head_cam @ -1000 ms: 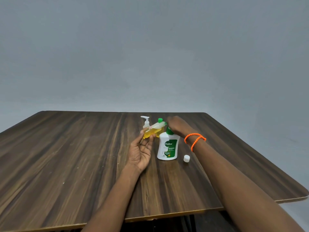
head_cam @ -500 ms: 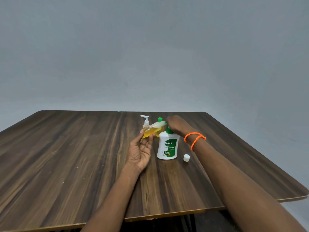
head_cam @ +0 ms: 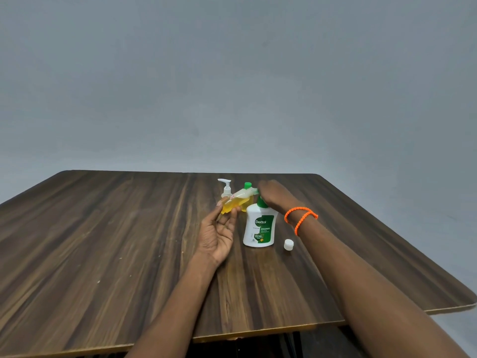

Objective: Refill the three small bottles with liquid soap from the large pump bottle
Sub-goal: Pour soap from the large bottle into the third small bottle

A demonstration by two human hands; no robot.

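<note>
The large white Dettol pump bottle (head_cam: 260, 227) stands upright mid-table. My right hand (head_cam: 275, 193) presses down on its green pump head, which the hand hides. My left hand (head_cam: 218, 233) pinches a small clear bottle (head_cam: 237, 201) of yellow soap, tilted with its open neck up at the pump's spout. Behind them stand a small bottle with a white pump (head_cam: 226, 188) and a small bottle with a green cap (head_cam: 247, 185), mostly hidden. A loose white cap (head_cam: 288, 244) lies to the right of the Dettol bottle.
The dark wood table (head_cam: 103, 241) spreads wide on the left and toward me. Its right edge and rounded corner (head_cam: 462, 303) lie near my right forearm. A plain grey wall stands behind.
The hands and bottles hold nearly the same pose. Only a slight shift of the view is visible.
</note>
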